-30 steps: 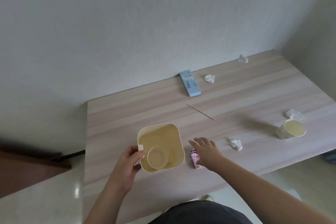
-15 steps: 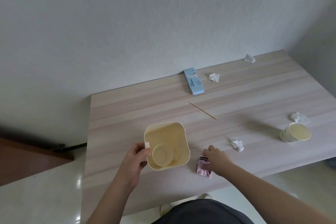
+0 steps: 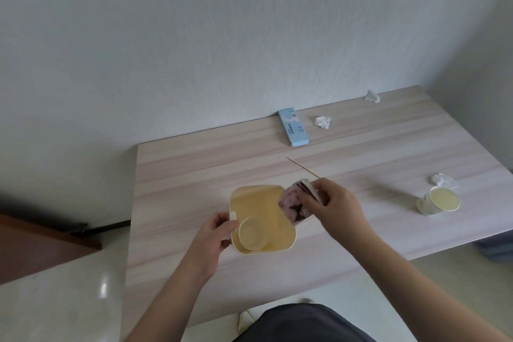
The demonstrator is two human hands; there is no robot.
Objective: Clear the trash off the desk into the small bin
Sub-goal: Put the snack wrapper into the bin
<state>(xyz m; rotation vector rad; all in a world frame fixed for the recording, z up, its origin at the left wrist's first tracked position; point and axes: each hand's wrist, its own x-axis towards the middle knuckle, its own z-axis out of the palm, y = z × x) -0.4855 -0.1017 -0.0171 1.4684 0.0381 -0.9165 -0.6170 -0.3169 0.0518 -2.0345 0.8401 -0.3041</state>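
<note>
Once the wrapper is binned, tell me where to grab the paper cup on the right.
Take the paper cup by its side wall, the grip coming from above with fingers across the body. It lies tipped on its side, mouth facing the camera, so the rounded wall faces up, though a crumpled tissue sits just behind it.

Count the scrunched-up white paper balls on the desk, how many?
3: one beside the blue box, one at the far edge by the wall, one behind the paper cup. The right hand may hide another.
</note>
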